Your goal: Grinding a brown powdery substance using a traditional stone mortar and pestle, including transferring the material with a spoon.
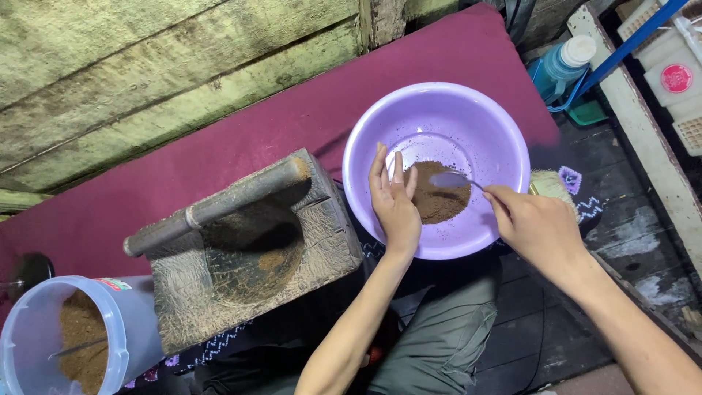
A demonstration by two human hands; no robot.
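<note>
Two bare hands work over a lilac plastic basin (504, 139) holding a heap of brown powder (439, 199).

Right hand (537, 227) pinches a metal spoon (450, 179), its bowl over the powder; left hand (393, 201) hovers with its fingers spread loosely, palm up, holding nothing. Just left stands a carved wooden mortar (252, 252) with a long pestle (216, 205) laid across it. At lower left a clear tub (128, 322), with a red-and-green label near its rim, holds more powder. A pale blue bottle (567, 62) with a white cap stands at upper right.
</note>
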